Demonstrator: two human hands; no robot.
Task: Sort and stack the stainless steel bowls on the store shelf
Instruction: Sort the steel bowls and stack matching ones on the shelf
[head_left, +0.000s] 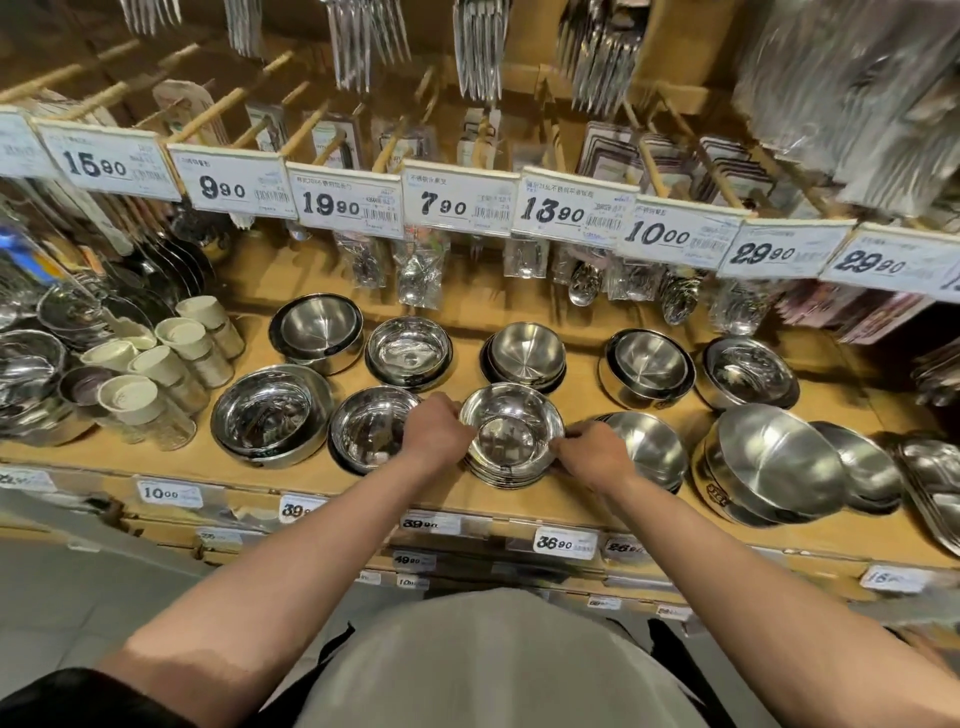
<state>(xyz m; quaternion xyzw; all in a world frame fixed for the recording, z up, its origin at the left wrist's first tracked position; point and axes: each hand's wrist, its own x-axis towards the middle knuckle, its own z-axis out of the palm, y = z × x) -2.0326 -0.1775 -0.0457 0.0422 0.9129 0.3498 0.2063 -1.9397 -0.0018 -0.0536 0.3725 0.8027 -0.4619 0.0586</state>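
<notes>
Bowls (511, 434) of shiny steel sit in a small stack near the front edge of the wooden shelf (291, 480), and I see both hands on that stack. The left hand (435, 427) curls its fingers round the left rim of the top bowl. The right hand (592, 451) pinches the stack low on its right side. More steel bowls stand all around on the same shelf, in two rows: a big bowl (270, 413) at front left, a shiny one (369, 431) just beside the left hand, a dull one (647, 447) just beside the right hand, and a big tilted one (774, 462) farther right. Four more stacks stand in the back row (527, 353). Pale cups (171, 358) lie on their sides at the left. Above the bowls hangs a row of white price tags (457, 200). I can read 15.90, 9.90, 19.90, 7.90, 13.90, 10.00, 29.90 and 29.90 again. The small writing on them is too blurry for me to read. Spoons in clear bags (418, 270) hang behind the tags, and forks (363, 41) hang higher up. On the front edge of the shelf are little tags (563, 543) that say 10.00, 39.90 and 36.90. A lower tag says 49.90. The floor (78, 597) below is grey.
</notes>
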